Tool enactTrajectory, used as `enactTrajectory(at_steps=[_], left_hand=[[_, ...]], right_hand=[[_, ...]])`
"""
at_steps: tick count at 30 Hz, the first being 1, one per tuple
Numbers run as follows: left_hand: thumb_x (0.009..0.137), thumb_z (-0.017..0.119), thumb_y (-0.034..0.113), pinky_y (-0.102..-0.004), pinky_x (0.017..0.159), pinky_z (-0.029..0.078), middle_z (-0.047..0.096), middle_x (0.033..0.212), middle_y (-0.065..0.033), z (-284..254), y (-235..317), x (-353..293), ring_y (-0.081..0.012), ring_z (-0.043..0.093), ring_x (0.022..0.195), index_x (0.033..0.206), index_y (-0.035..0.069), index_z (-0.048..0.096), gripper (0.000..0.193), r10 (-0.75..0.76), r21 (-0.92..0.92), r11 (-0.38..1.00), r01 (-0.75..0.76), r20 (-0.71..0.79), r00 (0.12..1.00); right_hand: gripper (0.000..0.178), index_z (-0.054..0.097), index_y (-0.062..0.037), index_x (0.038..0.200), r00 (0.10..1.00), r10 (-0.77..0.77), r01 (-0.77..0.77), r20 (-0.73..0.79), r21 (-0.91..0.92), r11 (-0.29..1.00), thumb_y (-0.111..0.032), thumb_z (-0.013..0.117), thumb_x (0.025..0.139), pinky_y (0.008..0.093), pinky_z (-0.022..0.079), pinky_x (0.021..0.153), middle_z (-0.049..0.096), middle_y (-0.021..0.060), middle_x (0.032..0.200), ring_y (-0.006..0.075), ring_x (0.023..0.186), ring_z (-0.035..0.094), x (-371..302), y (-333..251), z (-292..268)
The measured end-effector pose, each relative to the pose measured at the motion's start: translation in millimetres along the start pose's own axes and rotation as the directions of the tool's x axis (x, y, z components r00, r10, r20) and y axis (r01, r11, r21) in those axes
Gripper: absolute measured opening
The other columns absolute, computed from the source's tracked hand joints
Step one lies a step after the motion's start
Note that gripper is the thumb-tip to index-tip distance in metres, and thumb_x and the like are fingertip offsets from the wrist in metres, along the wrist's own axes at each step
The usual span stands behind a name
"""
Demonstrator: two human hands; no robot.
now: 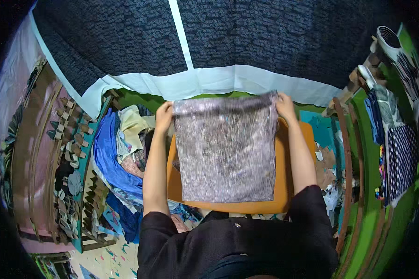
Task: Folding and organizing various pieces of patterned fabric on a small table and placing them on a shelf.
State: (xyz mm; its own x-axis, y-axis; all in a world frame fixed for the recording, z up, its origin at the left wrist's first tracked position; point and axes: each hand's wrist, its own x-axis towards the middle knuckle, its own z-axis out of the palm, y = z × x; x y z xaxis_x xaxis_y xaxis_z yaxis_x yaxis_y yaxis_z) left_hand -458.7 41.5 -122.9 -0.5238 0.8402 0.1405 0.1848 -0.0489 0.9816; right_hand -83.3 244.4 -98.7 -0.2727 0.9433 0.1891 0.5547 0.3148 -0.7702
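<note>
A greyish-mauve cloth (226, 153) with a shiny, streaked surface hangs spread out in front of me. My left hand (164, 117) pinches its upper left corner, and my right hand (285, 107) grips the upper right corner. The cloth's top edge is pulled fairly straight between both hands. Beneath it lies an orange board or tabletop (284, 186), showing along both sides and below the lower hem. What the fingers do behind the cloth is partly hidden.
To the left lies a heap of fabrics with a blue cloth (111, 153) and a cream cloth (131, 128). A dark patterned curtain (265, 37) with a pale border hangs ahead. At right are wooden rails (344, 176) and a polka-dot cloth (400, 158).
</note>
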Motion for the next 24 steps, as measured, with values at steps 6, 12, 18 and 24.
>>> enactTrajectory(at_steps=[6, 12, 18, 24], left_hand=[[0.073, 0.062, 0.02, -0.0387, 0.089, 0.036, 0.047, 0.112, -0.026, 41, -95, 22, -0.0368, 0.046, 0.105, 0.124, -0.007, 0.029, 0.066, 0.061, 0.358, 0.933, 0.029, -0.239, 0.969], [0.064, 0.067, 0.022, -0.0417, 0.087, 0.034, 0.046, 0.109, -0.0264, 57, -127, -90, -0.0383, 0.043, 0.103, 0.116, -0.006, 0.036, 0.067, -0.142, 0.619, 0.741, 0.26, -0.233, 0.962], [0.062, 0.069, 0.027, -0.0428, 0.089, 0.033, 0.044, 0.11, -0.0266, 71, -125, -106, -0.039, 0.041, 0.104, 0.119, -0.004, 0.033, 0.074, -0.197, 0.613, 0.71, 0.346, -0.299, 0.934], [0.067, 0.066, 0.027, -0.0401, 0.08, 0.041, 0.056, 0.097, -0.0244, 84, -141, -105, -0.0377, 0.053, 0.092, 0.107, -0.004, 0.048, 0.054, -0.127, 0.633, 0.709, 0.31, -0.318, 0.94]], right_hand=[[0.071, 0.016, -0.011, 0.134, 0.964, 0.25, -0.262, -0.088, -0.158, 0.952, -0.033, 0.053, 0.078, 0.0511, 0.022, 0.096, 0.017, 0.023, 0.135, 0.0418, 0.12, 0.026, -8, 57, 120], [0.077, 0.022, -0.0106, 0.132, 0.921, 0.368, -0.39, -0.129, -0.327, 0.861, -0.035, 0.063, 0.071, 0.0526, 0.014, 0.095, 0.022, 0.0201, 0.132, 0.0362, 0.123, 0.021, -120, 63, 118], [0.086, 0.023, -0.0067, 0.13, 0.734, 0.621, -0.671, -0.277, -0.149, 0.726, -0.042, 0.067, 0.065, 0.0487, 0.022, 0.097, 0.028, 0.0207, 0.13, 0.0361, 0.121, 0.025, -154, 101, 107], [0.067, 0.039, -0.0017, 0.12, 0.858, 0.486, -0.502, -0.166, -0.071, 0.862, -0.034, 0.065, 0.067, 0.0386, 0.036, 0.088, 0.049, 0.0218, 0.112, 0.0347, 0.105, 0.046, -161, 123, 120]])
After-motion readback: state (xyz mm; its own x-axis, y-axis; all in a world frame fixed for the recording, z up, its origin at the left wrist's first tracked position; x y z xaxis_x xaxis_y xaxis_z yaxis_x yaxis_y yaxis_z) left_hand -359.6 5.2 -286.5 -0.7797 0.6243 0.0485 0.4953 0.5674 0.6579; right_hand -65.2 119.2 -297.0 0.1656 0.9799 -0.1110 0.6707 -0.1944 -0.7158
